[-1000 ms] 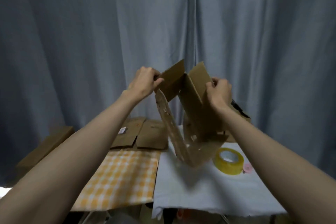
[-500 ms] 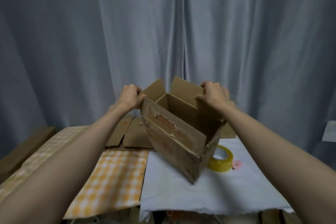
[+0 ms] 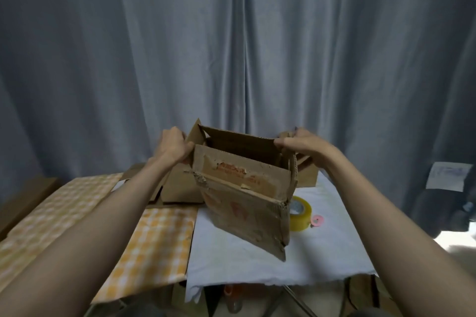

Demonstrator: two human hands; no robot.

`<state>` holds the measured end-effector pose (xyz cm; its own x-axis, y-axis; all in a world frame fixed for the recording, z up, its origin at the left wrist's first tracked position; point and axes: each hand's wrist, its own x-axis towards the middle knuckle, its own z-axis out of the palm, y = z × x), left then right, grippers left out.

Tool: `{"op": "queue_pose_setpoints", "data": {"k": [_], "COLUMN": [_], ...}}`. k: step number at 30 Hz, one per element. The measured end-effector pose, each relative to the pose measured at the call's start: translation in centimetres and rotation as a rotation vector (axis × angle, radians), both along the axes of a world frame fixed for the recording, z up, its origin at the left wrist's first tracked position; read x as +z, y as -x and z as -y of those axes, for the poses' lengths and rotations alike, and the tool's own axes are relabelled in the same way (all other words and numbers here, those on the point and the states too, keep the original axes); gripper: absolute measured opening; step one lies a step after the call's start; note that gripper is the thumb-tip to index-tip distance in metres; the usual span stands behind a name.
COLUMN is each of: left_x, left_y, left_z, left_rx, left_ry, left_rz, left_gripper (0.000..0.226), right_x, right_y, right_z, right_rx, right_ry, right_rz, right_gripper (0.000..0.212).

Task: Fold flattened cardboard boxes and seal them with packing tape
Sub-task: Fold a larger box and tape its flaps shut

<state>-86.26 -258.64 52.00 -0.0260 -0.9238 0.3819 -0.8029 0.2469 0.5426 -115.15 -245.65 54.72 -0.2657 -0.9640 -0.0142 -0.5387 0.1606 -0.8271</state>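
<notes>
A worn brown cardboard box is being held open above the table, gripped at both ends.

The box is being kept tilted over the white cloth, its top flaps up and its lower corner close to the cloth; whether it is touching cannot be told. The left hand is being curled round the left end of the near wall, and the right hand is being pinched over the right top edge. The board is being judged light and fairly stiff, yet scuffed and torn along its front, so it is best taken by the firm corners and creases, not the frayed skin. The yellow roll of packing tape is being left lying just behind the box, untouched.
</notes>
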Motion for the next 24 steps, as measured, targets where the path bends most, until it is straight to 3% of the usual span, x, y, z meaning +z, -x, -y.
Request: {"op": "queue_pose_setpoints", "data": {"k": [3, 7, 10, 13, 20, 24], "left_x": [0.2, 0.4, -0.4, -2.4, -5.8, -7.0], "left_y": [-0.7, -2.9, -5.1, -6.9, -7.7, -5.9], "left_z": [-0.5, -0.5, 0.1, 0.8, 1.9, 2.3], "left_rx": [0.006, -0.018, -0.026, -0.014, -0.013, 0.007], "left_ry": [-0.001, 0.008, -0.023, -0.089, -0.227, -0.268], "left_rz": [0.009, -0.039, -0.19, -0.314, -0.788, -0.826], "left_gripper": [0.027, 0.029, 0.03, 0.033, 0.012, 0.015], "right_x": [0.2, 0.5, -0.2, -2.3, -4.6, -5.3], "right_y": [0.3, 1.1, 1.6, 2.1, 1.7, 1.0], "right_z": [-0.5, 1.0, 2.4, 4.2, 4.8, 4.2], "right_rx": [0.039, -0.191, -0.341, -0.411, -0.378, -0.317], "right_ry": [0.011, 0.194, 0.271, 0.269, 0.234, 0.182], "right_rz": [0.07, 0.165, 0.226, 0.314, 0.426, 0.598], "right_gripper": [0.011, 0.022, 0.032, 0.017, 0.008, 0.029]}}
